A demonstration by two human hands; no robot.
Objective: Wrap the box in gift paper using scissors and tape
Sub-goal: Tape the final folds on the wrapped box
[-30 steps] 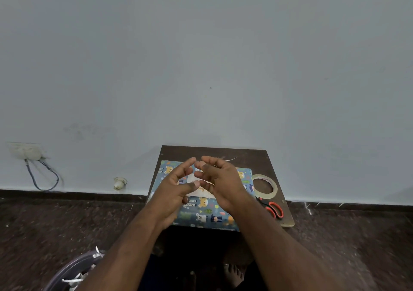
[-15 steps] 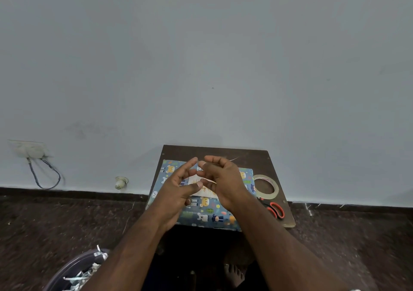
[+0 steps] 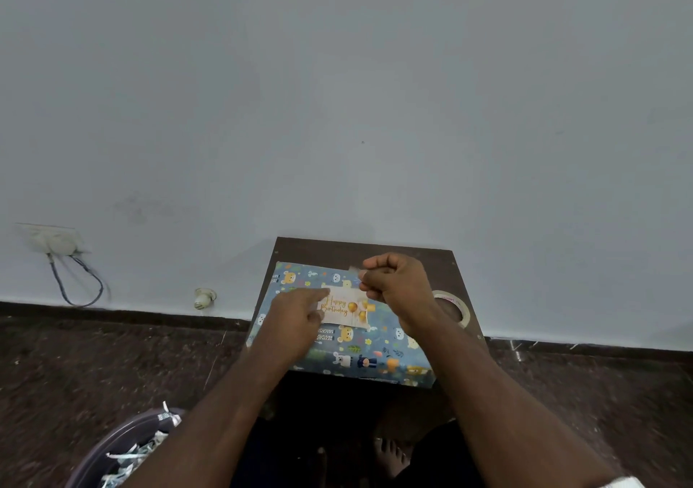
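blue animal-print paper covers the box (image 3: 348,322), which lies on the dark table (image 3: 431,262) by the wall. a moment ago both hands met above it around a pale strip; now they have parted. the left hand (image 3: 296,319) presses the left end of the birthday card (image 3: 347,309) on the box, its grip flat and released. the right hand (image 3: 397,289), above the card's right end, pinches a tape piece (image 3: 356,271), blurred and barely visible. likely the card is being taped. the tape roll (image 3: 455,306) sits right of the box, half hidden by the wrist; scissors are hidden.
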